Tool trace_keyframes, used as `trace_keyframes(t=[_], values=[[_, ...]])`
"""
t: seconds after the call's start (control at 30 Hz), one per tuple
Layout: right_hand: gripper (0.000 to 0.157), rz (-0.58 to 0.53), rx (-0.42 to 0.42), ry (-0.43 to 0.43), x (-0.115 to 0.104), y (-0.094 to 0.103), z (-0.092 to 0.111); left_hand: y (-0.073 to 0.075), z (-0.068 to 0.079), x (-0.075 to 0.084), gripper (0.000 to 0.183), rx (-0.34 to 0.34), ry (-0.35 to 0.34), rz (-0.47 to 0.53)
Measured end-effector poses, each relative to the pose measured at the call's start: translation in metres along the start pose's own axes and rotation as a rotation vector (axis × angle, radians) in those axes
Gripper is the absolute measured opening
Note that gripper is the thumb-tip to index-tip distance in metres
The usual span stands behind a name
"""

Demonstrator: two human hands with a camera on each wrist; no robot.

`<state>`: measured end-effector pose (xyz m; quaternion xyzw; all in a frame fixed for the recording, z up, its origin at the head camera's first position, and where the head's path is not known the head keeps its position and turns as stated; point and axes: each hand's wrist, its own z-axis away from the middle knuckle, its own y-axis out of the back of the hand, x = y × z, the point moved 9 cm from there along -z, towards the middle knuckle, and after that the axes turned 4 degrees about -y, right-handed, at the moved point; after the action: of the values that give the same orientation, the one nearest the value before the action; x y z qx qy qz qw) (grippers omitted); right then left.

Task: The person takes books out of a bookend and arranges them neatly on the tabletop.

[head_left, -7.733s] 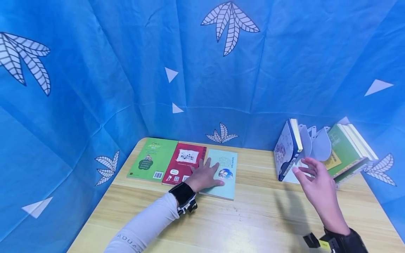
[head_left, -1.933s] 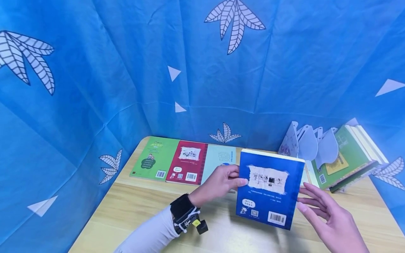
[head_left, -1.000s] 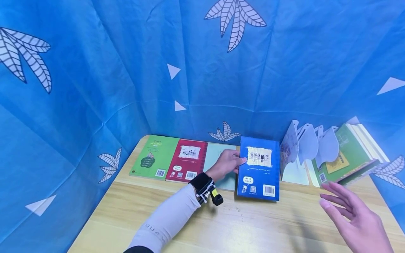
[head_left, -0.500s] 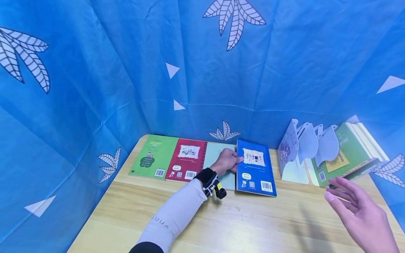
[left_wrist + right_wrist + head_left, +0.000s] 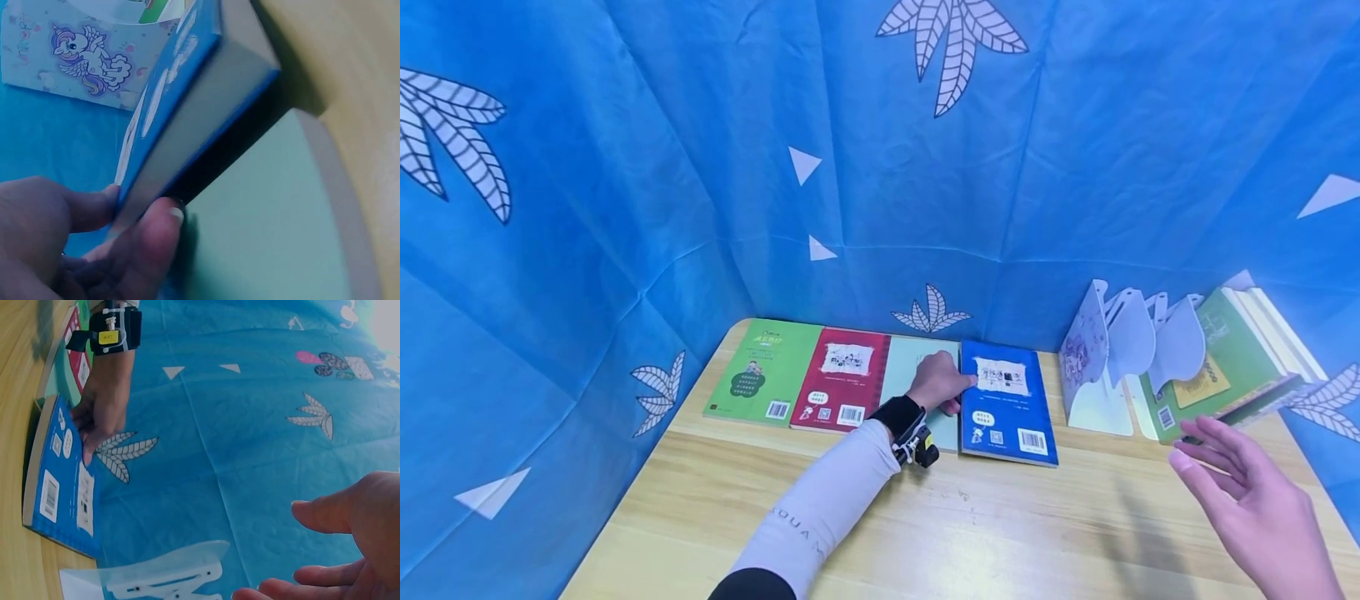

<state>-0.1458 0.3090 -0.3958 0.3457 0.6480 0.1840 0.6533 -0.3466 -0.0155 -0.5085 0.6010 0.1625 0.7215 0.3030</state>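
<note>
Head view: a left hand (image 5: 937,383) pinches the blue book (image 5: 1009,403) by its left side, thumb on the cover, just right of the mint book (image 5: 902,362) on a wooden table (image 5: 1000,533). Left-wrist view shows pages between thumb and finger; whether that edge is clear of the wood is hard to tell. The right hand (image 5: 1251,492), fingers loosely bent and holding nothing, hangs near the rack (image 5: 1086,358). Fairly thick, the paperback looks modest in weight and firm as a block, though its cover and leaves would likely flex and splay if caught alone. Its smooth cover may slip under a light touch. A pinch through the full thickness, midway along the side, seems surest; the corners look likeliest to dent.
</note>
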Motion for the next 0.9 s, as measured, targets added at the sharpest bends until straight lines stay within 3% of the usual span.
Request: trace_keyframes(t=[0.17,0.37,0.57,0.77,0.9], values=[[0.076,0.014,-0.01,-0.053,0.008,0.002,-0.012,-0.002,0.001,0.01,0.035,-0.038,-0.048,-0.065],[0.077,-0.001,0.008,-0.088,0.015,0.003,-0.021,-0.013,0.002,0.015,0.02,-0.107,-0.02,-0.19],[0.077,0.001,0.04,-0.139,0.025,0.009,-0.028,-0.014,0.002,0.02,0.022,-0.099,-0.04,-0.286],[0.077,0.008,0.119,-0.231,0.04,0.022,-0.036,-0.014,0.003,0.023,0.042,-0.129,-0.077,-0.437],[0.077,-0.016,0.161,-0.282,0.05,0.028,-0.042,-0.008,-0.001,0.025,0.043,-0.053,-0.111,-0.544]])
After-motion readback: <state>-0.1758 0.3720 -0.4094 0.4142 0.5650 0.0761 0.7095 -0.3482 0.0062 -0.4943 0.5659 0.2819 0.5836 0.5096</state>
